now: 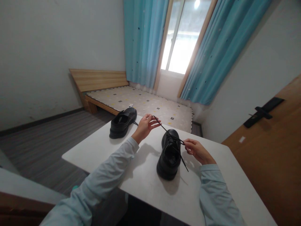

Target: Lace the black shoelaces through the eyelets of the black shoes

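Note:
A black lace-up shoe (164,163) stands on the white table in front of me, its heel toward me. My left hand (147,124), up and to the left of that shoe, pinches a black shoelace (162,126) between thumb and forefinger, the other fingers stretched out. From there the lace runs tight across the shoe's front to my right hand (194,148). Close to the shoe's right side, the right hand's fingers are closed on a loop of the lace. One loose lace end hangs down along the shoe's right side.
A second black shoe (122,123) stands at the table's far left corner, its lace trailing. The white table (94,153) has its far edge near a bed (150,103). A wooden door (265,157) with a black handle is at the right. Blue curtains (145,40) flank a window.

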`<state>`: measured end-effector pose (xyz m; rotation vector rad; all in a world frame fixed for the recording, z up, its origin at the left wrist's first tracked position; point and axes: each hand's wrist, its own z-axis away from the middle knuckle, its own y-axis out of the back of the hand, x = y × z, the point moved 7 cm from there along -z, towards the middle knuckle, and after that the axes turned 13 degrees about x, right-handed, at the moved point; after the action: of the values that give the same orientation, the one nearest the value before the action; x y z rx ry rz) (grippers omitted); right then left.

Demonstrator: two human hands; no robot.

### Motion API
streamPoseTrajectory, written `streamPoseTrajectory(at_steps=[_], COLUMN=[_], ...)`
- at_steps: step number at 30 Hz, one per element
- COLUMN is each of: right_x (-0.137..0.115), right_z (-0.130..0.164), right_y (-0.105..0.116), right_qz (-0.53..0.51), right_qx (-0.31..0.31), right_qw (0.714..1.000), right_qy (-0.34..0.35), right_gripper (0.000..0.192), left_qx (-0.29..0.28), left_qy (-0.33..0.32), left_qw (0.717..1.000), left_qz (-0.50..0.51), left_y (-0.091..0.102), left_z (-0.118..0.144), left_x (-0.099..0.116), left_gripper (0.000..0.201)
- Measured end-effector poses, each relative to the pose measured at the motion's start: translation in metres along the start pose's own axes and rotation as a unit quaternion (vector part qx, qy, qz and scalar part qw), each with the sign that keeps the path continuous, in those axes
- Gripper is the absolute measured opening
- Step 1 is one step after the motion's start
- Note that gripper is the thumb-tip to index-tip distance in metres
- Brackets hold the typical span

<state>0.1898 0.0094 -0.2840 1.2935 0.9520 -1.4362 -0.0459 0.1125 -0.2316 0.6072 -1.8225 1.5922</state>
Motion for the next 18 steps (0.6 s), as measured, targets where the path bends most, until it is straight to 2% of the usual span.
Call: streamPoseTrajectory(at_steps=[6, 11, 14, 16, 18], right_x=[-0.003, -0.018, -0.026, -0.027, -0.027], right_z=[-0.005, -0.007, -0.001, 0.004, 0.008], right_y=[-0.002, 0.000, -0.015, -0.029, -0.037], right_qz=[0.044, 0.084, 0.116, 0.142, 0.179], right_qx=[0.027, 0.108, 0.072, 0.027, 0.011], right_qw=[0.997, 0.974, 0.962, 0.956, 0.946], right_qy=[0.053, 0.180, 0.237, 0.255, 0.271], right_gripper=[0.027, 0.030, 0.044, 0.059, 0.067], left_qx=[0.033, 0.016, -0.009, -0.023, -0.031], left_qy=[-0.028, -0.083, -0.105, -0.113, -0.119], left_qw=[0.999, 0.996, 0.994, 0.992, 0.991], left_qz=[0.005, -0.017, -0.041, -0.051, -0.054], left_y=[0.010, 0.009, 0.004, 0.001, -0.001], left_z=[-0.006, -0.005, -0.001, 0.001, 0.003], left_x=[0.021, 0.040, 0.044, 0.045, 0.046], left_gripper=[0.021, 0.028, 0.029, 0.029, 0.030])
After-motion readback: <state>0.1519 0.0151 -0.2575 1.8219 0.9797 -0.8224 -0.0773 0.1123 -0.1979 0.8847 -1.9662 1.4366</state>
